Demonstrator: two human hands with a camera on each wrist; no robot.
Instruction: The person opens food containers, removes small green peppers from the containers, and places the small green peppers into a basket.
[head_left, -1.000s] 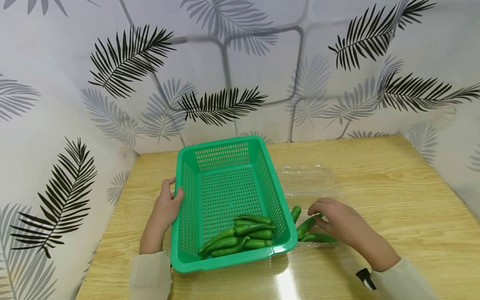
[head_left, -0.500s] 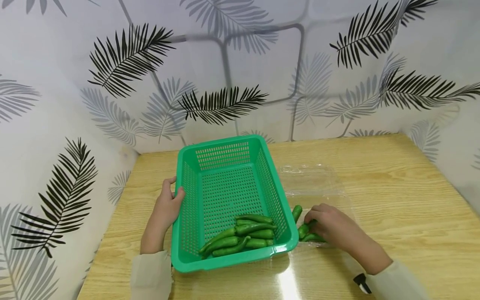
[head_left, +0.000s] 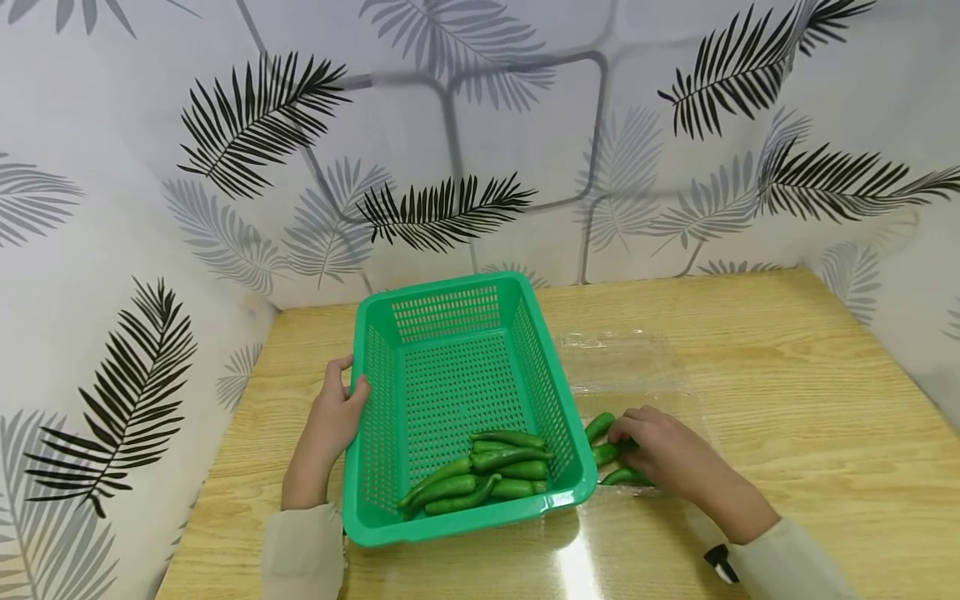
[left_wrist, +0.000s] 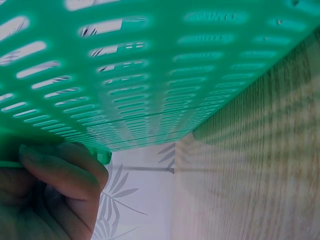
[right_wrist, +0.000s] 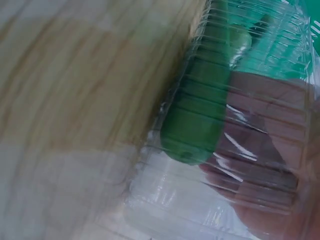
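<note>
My left hand (head_left: 341,412) grips the left rim of a green plastic basket (head_left: 360,333), fingers curled over its edge in the left wrist view. The basket leans slightly, with several long green chili peppers (head_left: 510,458) gathered at its near end. Right of it lies an open clear plastic clamshell box (head_left: 637,362) holding a few more chilies. My right hand (head_left: 667,454) reaches into the box, its curled fingers around a green chili pepper (head_left: 604,453) partly hidden under them. Through the ribbed clear wall, the right wrist view shows a chili (right_wrist: 195,120) beside the fingers.
All of this stands on a light wooden table (head_left: 787,375). A pale wall covering with leaf prints (head_left: 450,212) rises behind and along the left side. The basket's right side overlaps the clear box in the head view.
My right hand has shifted slightly left and down in the box, over the chilies. The chilies there have moved a little. My left hand and the basket stay in place.
</note>
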